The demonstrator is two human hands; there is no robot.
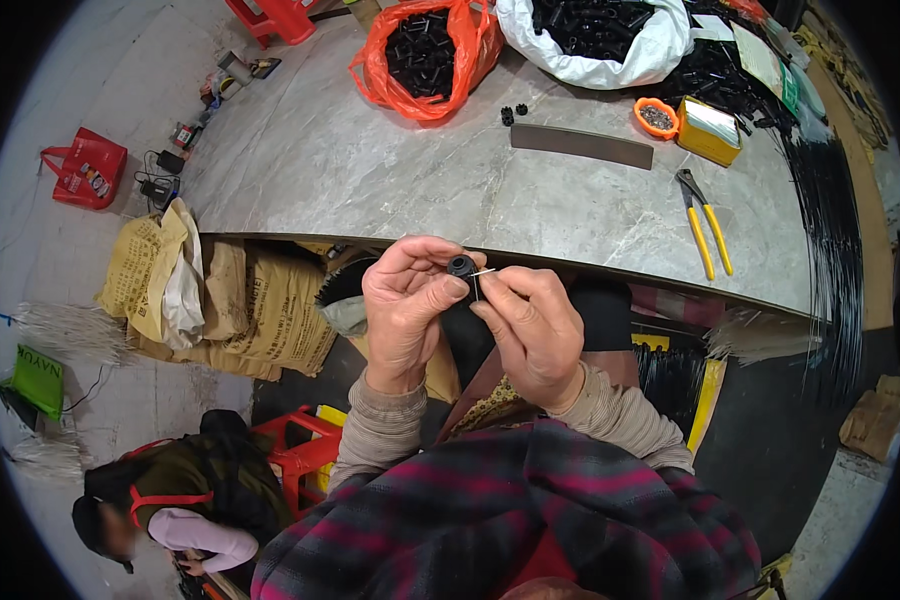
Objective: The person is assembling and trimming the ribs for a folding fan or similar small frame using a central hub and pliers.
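Observation:
Just off the table's front edge, my left hand pinches a small round black plastic part between thumb and fingers. Close beside it, my right hand is closed, thumb against forefinger, on a thin pale pin. That pin reaches the side of the black part; whether it goes in cannot be made out. A second thin light line runs down from the part toward my right thumb. Two similar small black parts lie farther back on the table.
On the grey table are a red bag and a white bag of black parts, a grey strip, an orange dish, a yellow box and yellow-handled pliers. Another person bends at lower left beside a red stool.

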